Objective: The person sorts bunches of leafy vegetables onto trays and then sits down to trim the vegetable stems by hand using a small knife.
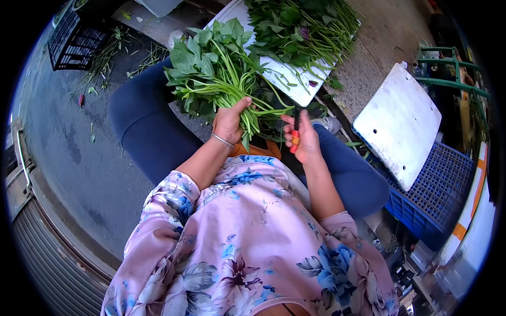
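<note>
My left hand (230,122) is wrapped round a bunch of leafy greens (221,79), its leaves pointing away and the cut stems hanging toward my lap. In my right hand (305,138) is a small knife (294,141) with a red and orange handle; its dark upper part is blurred. The knife is just right of the stem ends, and one stem reaches toward my right fingers. Beyond the bunch, a larger pile of greens (305,31) lies on a white board (295,87), with a few loose stem pieces near its front corner.
To the right, a white panel with holes (398,124) leans on a blue plastic crate (440,179). A black crate (74,39) stands at the far left, with stem scraps (103,63) beside it. A metal roller shutter (52,258) is at the lower left.
</note>
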A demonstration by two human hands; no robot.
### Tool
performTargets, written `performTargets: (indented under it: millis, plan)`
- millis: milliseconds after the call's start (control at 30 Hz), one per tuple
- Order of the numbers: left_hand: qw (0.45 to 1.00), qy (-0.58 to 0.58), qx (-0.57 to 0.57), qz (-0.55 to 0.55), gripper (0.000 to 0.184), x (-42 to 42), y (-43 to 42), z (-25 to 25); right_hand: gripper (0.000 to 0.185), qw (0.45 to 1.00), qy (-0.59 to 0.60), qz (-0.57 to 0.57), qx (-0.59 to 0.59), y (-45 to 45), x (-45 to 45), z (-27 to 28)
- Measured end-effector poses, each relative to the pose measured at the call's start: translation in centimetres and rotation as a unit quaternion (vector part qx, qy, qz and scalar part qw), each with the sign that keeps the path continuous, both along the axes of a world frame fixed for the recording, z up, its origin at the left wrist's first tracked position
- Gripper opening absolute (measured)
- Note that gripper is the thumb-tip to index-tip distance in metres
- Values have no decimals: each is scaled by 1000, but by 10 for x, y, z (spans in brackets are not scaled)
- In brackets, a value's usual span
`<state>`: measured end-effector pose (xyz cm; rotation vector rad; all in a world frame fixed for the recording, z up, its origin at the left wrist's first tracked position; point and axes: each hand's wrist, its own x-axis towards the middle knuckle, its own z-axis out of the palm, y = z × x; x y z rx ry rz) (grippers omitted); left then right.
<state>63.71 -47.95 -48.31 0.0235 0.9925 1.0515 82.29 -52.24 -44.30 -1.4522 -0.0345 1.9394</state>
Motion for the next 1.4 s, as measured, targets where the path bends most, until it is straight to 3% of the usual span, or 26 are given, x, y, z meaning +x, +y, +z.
performTargets:
  millis: [433, 633, 700, 767, 833, 900, 933, 967, 1033, 1100, 1233, 1267, 1333, 1367, 1400]
  plan:
    - [984, 136, 105, -35, 20, 3, -4, 9, 26, 995, 84, -14, -44, -11, -9, -47]
    - [968, 207, 116, -82, 17, 18, -13, 2, 24, 979, 60, 105, -166, -28, 10, -59]
    - [965, 221, 131, -60, 15, 19, -8, 4, 20, 975, 44, 137, -169, -35, 19, -70]
    - [983, 121, 135, 0, 13, 8, 7, 15, 22, 902, -183, 331, -210, -43, 24, -77]
    - [988, 98, 118, 10, 13, -1, 8, 26, 26, 913, -186, 297, -207, -40, 18, -75]
    - [993, 70, 98, -15, 13, -6, 3, 27, 28, 909, -371, 183, -43, -29, 16, -69]
    - [991, 73, 112, -10, 14, -4, 1, 27, 24, 927, -357, 114, 30, -26, 15, -67]
    - [991, 74, 112, -9, 14, -5, 2, 23, 24, 927, -357, 114, 31, -19, 4, -52]
    - [987, 94, 118, -46, 13, -5, 7, 13, 26, 847, -416, 103, 315, 0, -27, -8]
    - [990, 83, 107, -45, 14, -6, 5, 10, 28, 640, -545, 255, 478, 8, -32, 6]
    - [996, 43, 75, -23, 15, -3, 0, 11, 21, 587, -583, 283, 486, 1, -33, -8]
    - [997, 33, 65, -11, 15, 0, 1, 15, 21, 587, -584, 282, 485, 1, -34, -9]
    - [999, -8, 32, -30, 14, -3, 4, 22, 17, 742, -504, 196, 396, 2, -37, -9]
    - [999, -8, 33, -31, 14, -5, 4, 20, 17, 742, -504, 195, 396, 4, -36, -10]
    - [998, -48, -7, -26, 14, -5, 5, 15, 17, 861, -385, 135, 304, 7, -33, -11]
